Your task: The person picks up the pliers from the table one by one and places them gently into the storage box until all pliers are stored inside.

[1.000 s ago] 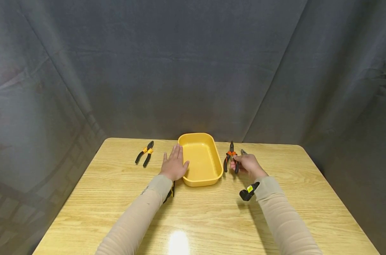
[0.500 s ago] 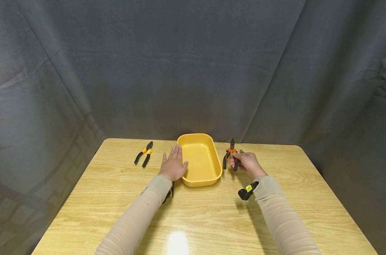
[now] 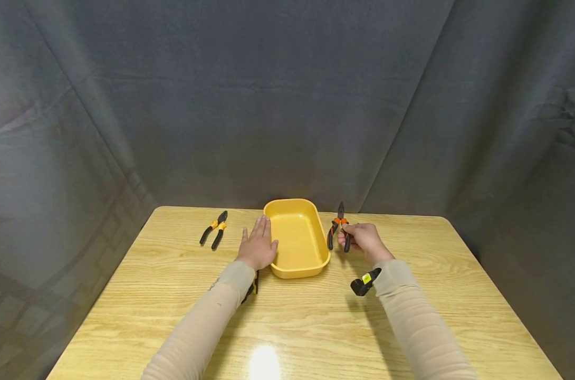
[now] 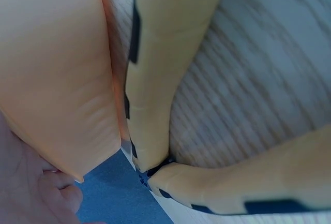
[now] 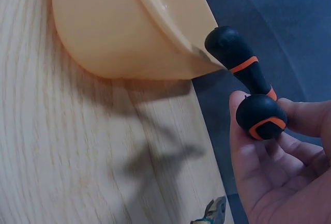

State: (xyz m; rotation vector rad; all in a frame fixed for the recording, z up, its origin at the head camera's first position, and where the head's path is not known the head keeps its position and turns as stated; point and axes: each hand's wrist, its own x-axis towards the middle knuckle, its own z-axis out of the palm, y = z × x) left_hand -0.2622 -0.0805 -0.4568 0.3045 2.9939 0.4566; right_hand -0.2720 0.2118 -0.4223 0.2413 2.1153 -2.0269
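Observation:
A yellow plastic bin [image 3: 297,272] stands at the table's far edge. My left hand [image 3: 259,248] rests on its left rim with fingers straight; in the left wrist view part of that hand [image 4: 31,193] shows beside the bin wall [image 4: 57,79]. My right hand [image 3: 367,241] pinches one handle of black-and-orange long-nose pliers [image 3: 341,214], just right of the bin. In the right wrist view, these pliers [image 5: 232,53] are raised above the table, handle ends toward the camera. Two spread yellow-and-black handles [image 4: 155,79] lie near my left wrist, partly hidden in the head view.
Yellow-and-black pliers [image 3: 216,232] lie left of the bin. The metal tip of another tool [image 5: 214,211] shows on the table below my right hand. A wooden table [image 3: 316,327] extends toward me, and a dark grey curtain [image 3: 287,105] hangs behind it.
The long-nose pliers have risen slightly and moved left toward the bin with my right hand. My left hand stays at the bin's left rim.

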